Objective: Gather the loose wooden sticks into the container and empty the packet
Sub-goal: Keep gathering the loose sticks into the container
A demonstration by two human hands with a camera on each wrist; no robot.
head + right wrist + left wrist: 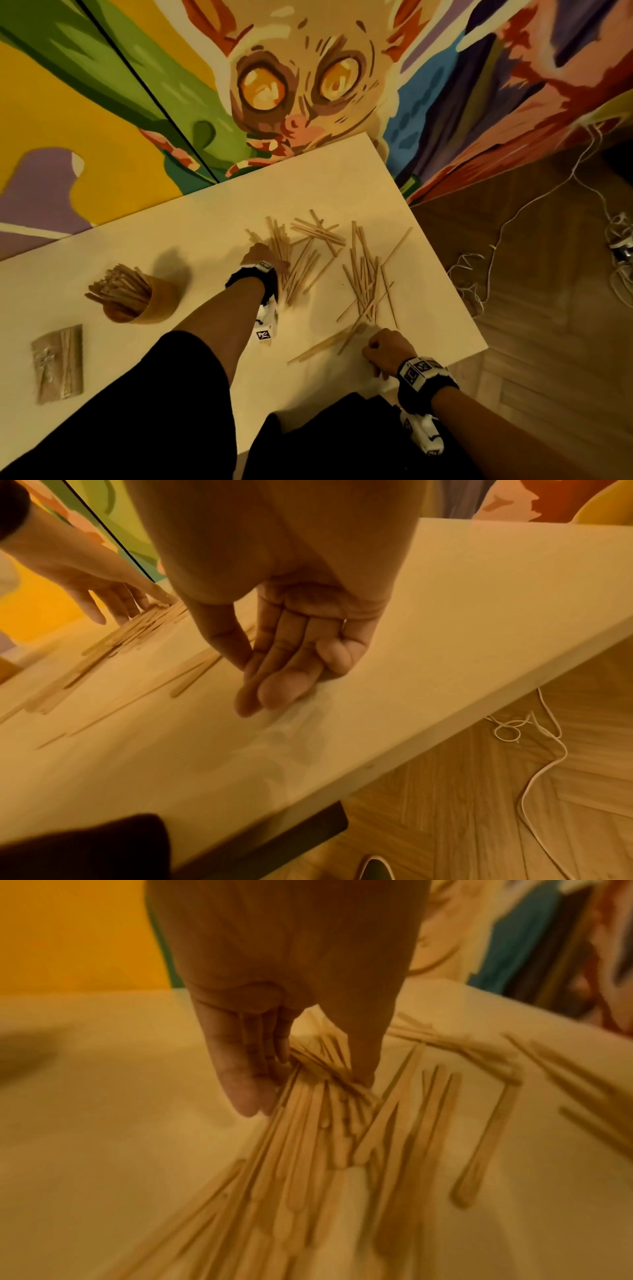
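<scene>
My left hand pinched a bunch of loose sticks lying on the table; right hand, fingers relaxed and empty, touched the table just beside others. Container and packet sat well to the left.

My left hand is down on the pale table, fingers and thumb closing from either side on a bunch of wooden sticks. The bunch fans out toward the camera from the pinch. More sticks lie loose to the right, one well apart from the bundle. The picture is blurred, so I can't say how many I've caught. Yellow wall behind.
</scene>
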